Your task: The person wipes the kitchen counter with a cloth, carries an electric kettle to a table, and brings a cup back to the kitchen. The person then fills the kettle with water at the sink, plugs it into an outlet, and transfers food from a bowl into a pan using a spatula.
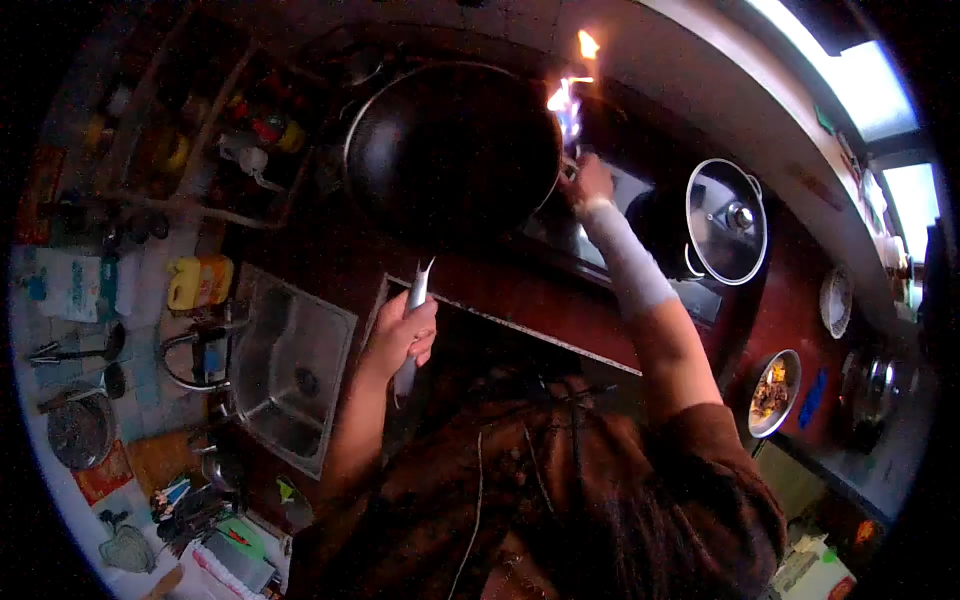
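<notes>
My left hand is closed around a slim silvery tool with a forked tip, held over the counter's front edge. Beyond it sits a large dark wok, whose inside is too dim to make out. On the wok's right side, my right hand reaches forward with curled fingers. Bright flames rise just past these fingertips, close to the wok's rim. Whatever those fingers grip is too small and dark to name. A pale sleeve covers the right forearm.
A pot with a glass lid stands right of my right arm. Farther right is a bowl of food. The steel sink lies to the left, with a yellow jug behind its faucet. Utensils hang along the left wall.
</notes>
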### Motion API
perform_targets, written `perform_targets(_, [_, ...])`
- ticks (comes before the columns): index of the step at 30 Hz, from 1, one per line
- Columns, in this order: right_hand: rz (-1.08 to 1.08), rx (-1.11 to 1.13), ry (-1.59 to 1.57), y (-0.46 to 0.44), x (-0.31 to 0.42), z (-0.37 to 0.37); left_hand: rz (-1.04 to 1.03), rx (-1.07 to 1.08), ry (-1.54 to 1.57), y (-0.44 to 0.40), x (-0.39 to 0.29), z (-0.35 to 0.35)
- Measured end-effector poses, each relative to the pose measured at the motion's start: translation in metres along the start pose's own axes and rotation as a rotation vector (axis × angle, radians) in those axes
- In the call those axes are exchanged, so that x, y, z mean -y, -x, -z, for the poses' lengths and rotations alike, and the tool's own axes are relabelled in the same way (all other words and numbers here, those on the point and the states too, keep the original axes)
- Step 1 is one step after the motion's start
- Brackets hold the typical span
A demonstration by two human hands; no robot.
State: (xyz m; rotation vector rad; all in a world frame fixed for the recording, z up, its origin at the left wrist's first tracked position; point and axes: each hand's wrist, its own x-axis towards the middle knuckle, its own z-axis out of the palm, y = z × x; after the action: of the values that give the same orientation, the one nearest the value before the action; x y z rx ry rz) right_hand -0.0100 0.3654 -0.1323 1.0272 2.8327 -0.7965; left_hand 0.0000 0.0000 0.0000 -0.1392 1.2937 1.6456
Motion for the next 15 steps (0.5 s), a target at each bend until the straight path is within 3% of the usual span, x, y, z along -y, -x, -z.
perform_targets(1, [0.073, -0.117, -0.078, 0.016, -0.016, -0.009, 0.012, -0.007, -0.02, -0.005, -0.002, 0.0])
perform_targets(7, [0.066, -0.036, -0.541, 0.114, -0.052, 0.096, -0.042, 0.111, -0.083, -0.047, -0.01, -0.032])
perform_targets(8, [0.189, -0.138, -0.662, 0.112, -0.069, 0.119, -0.084, 0.125, -0.147, -0.057, -0.022, -0.041])
perform_targets(11, [0.168, -0.249, -0.621, 0.116, -0.093, 0.214, -0.052, 0.083, -0.141, -0.057, -0.021, -0.056])
perform_targets(14, [0.138, -0.445, -0.432, 0.107, -0.111, 0.253, -0.041, 0.072, -0.136, -0.045, -0.019, -0.039])
perform_targets(15, [0.157, -0.473, -0.546, 0.098, -0.121, 0.272, -0.048, 0.054, -0.156, -0.046, -0.011, -0.032])
